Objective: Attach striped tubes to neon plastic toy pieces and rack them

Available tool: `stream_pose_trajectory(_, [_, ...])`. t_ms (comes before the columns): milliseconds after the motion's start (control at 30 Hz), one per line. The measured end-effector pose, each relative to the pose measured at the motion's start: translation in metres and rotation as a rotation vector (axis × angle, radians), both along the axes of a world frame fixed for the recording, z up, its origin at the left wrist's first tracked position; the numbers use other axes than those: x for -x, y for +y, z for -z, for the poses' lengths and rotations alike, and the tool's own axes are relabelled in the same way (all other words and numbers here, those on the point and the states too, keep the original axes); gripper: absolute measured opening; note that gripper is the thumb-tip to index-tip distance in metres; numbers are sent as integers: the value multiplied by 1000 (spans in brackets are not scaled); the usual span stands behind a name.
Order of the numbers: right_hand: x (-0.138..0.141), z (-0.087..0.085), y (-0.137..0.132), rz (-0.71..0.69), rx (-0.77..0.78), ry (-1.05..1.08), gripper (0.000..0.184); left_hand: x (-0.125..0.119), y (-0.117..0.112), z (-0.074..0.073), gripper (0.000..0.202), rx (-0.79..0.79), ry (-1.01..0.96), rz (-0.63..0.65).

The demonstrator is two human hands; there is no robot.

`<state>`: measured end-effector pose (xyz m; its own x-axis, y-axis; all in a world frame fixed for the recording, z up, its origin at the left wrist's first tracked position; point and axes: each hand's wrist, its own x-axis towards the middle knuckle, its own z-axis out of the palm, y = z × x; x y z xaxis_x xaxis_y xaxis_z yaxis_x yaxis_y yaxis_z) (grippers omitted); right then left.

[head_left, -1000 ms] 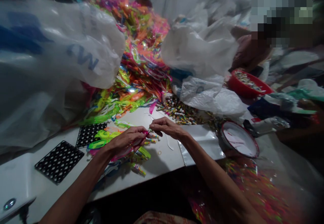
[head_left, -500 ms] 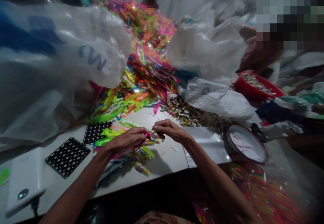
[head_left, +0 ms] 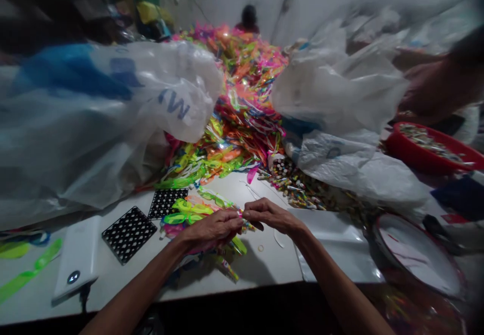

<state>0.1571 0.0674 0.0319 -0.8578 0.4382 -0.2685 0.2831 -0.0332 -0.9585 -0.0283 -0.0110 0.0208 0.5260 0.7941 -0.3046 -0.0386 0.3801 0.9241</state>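
Over the white table (head_left: 264, 267), my two hands meet fingertip to fingertip. My left hand (head_left: 215, 227) is closed, palm down, with a small pink piece (head_left: 239, 214) at its fingertips. Fingers of my right hand (head_left: 270, 215) are pinched together against the same spot; what they grip is hidden. Under and beside the left hand lie bright yellow-green plastic strips (head_left: 187, 210) and small printed tubes (head_left: 230, 270). A thin ring (head_left: 260, 248) rests on the table to the right of them.
Two black perforated trays (head_left: 129, 234) and a white box with a cable (head_left: 77, 259) lie at left. Behind is a heap of colourful strips (head_left: 242, 93) between large plastic bags (head_left: 181, 93). Loose tubes (head_left: 298, 188), a red basin (head_left: 434, 146) and a round container (head_left: 412, 259) are right.
The view has swung left and slightly up, so everything sits lower and farther right. My hands have come closer together, covering most of the pink piece and the pale bit beside it.
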Motion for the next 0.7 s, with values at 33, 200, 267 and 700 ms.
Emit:
stream_pose_trajectory(33, [0, 1, 1, -15, 1, 6, 45, 1, 0, 1, 39, -1, 1, 4])
stream_pose_trajectory(200, [7, 1, -1, -30, -98, -72, 46, 6, 0, 5, 33, -3, 45, -7])
stream_pose_trajectory(267, [10, 0, -3, -9, -210, -101, 45, 9, 1, 5, 28, -21, 106, -16])
stream_pose_trajectory(700, [16, 37, -12, 259, -491, -65, 34, 46, 8, 19, 31, -612, 824, 98])
